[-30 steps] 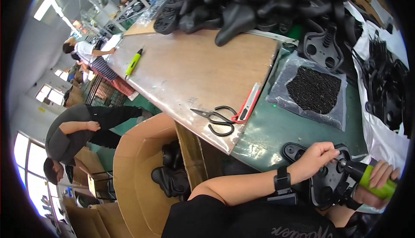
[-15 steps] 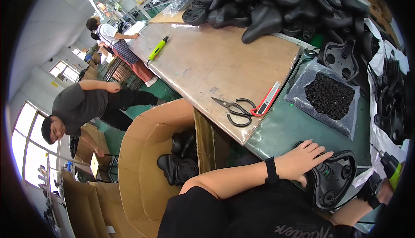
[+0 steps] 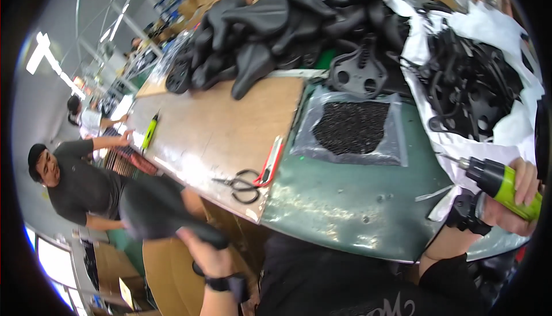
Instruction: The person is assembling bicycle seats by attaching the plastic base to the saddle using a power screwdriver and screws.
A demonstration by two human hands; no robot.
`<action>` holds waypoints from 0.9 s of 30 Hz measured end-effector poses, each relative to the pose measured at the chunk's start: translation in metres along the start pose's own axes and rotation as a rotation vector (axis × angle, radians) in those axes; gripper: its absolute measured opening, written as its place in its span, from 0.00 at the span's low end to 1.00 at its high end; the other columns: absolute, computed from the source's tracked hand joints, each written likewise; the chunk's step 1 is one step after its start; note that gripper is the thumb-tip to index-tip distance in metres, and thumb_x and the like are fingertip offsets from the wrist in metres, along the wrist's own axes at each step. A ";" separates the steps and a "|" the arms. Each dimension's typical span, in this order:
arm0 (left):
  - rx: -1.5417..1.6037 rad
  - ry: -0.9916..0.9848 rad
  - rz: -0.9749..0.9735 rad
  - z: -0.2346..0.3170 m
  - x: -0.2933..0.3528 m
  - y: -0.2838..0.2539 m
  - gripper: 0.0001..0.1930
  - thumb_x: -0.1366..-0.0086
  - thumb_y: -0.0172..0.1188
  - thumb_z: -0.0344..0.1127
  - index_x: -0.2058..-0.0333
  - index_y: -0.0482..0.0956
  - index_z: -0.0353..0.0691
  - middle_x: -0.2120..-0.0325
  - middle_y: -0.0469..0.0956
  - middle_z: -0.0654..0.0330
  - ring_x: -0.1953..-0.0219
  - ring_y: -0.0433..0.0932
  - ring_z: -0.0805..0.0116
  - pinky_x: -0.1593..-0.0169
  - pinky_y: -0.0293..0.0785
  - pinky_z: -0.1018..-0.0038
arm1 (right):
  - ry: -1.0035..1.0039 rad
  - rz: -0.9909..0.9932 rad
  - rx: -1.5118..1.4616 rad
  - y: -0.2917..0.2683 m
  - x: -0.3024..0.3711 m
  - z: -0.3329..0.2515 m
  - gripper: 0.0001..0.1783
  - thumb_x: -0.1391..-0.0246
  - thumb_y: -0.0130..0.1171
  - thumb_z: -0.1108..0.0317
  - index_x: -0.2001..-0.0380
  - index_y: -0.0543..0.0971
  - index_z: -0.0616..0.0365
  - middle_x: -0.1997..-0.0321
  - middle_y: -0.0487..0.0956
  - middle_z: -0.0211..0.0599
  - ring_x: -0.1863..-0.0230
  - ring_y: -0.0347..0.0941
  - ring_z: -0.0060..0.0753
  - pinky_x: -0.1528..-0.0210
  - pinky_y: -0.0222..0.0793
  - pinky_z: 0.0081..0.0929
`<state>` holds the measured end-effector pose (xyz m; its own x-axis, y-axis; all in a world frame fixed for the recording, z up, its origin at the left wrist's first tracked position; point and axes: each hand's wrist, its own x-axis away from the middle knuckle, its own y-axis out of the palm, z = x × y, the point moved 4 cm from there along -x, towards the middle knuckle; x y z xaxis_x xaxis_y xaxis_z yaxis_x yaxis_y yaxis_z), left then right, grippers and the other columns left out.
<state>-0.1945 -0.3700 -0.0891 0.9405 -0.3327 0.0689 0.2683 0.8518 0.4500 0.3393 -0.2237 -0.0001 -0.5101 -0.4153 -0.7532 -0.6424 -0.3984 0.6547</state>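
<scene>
Black saddle (image 3: 167,209) is located at lower left of the frame, motion-blurred, its narrow end at the left hand (image 3: 211,255) and its outline overlapping the cardboard box (image 3: 172,273) below. Whether the left fingers are clamped on the saddle or apart from it cannot be told (blur at the contact area prevents a finding). Right hand (image 3: 501,215), at the right edge, has its fingers wrapped around a green-and-black electric screwdriver (image 3: 489,179), bit pointing left, just in front of a white sack (image 3: 414,34) of black frame-like parts. At centre, a clear bag (image 3: 397,149) of small black pieces lies open on the green tabletop (image 3: 345,201). Left of it, on the tan board (image 3: 213,126), scissors (image 3: 246,192) lie near the board's lower corner, beside a red utility knife (image 3: 271,164); a second green screwdriver (image 3: 150,132) lies near the board's left edge. Saddles are heaped across the upper centre. A co-worker in a dark shirt (image 3: 86,181) stands at left, partly covered by the blurred saddle.
</scene>
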 end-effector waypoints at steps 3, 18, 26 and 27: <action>0.189 -0.017 0.093 0.020 -0.055 -0.106 0.21 0.32 0.47 0.56 0.55 0.73 0.43 0.66 0.76 0.63 0.65 0.74 0.67 0.58 0.72 0.72 | 0.048 -0.058 0.006 0.006 -0.004 0.002 0.23 0.66 0.69 0.57 0.70 0.69 0.53 0.80 0.66 0.21 0.81 0.62 0.15 0.67 0.57 0.16; -0.521 0.255 -1.191 -0.020 -0.009 0.335 0.18 0.33 0.52 0.36 0.47 0.72 0.37 0.60 0.76 0.65 0.60 0.71 0.79 0.55 0.65 0.81 | -0.100 -0.032 0.190 0.017 -0.015 -0.001 0.24 0.45 0.56 0.50 0.62 0.60 0.56 0.79 0.69 0.30 0.83 0.68 0.25 0.76 0.65 0.23; -1.113 1.015 -1.259 -0.171 -0.024 0.518 0.20 0.43 0.62 0.38 0.53 0.75 0.38 0.60 0.78 0.52 0.55 0.75 0.55 0.50 0.71 0.66 | -0.166 0.050 0.313 0.012 -0.018 0.004 0.23 0.43 0.55 0.51 0.63 0.59 0.56 0.81 0.69 0.30 0.87 0.66 0.24 0.80 0.66 0.21; -1.138 1.222 -1.167 -0.181 -0.006 0.528 0.20 0.47 0.64 0.37 0.55 0.75 0.40 0.59 0.76 0.51 0.53 0.72 0.50 0.49 0.70 0.62 | -0.189 0.067 0.348 0.010 -0.017 0.008 0.23 0.44 0.57 0.51 0.63 0.59 0.56 0.82 0.69 0.30 0.88 0.67 0.25 0.81 0.67 0.20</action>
<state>-0.0205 0.1550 -0.0135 -0.2499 -0.8215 -0.5126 0.2517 0.4561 -0.8536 0.3374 -0.2144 0.0184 -0.6326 -0.2599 -0.7295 -0.7431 -0.0615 0.6663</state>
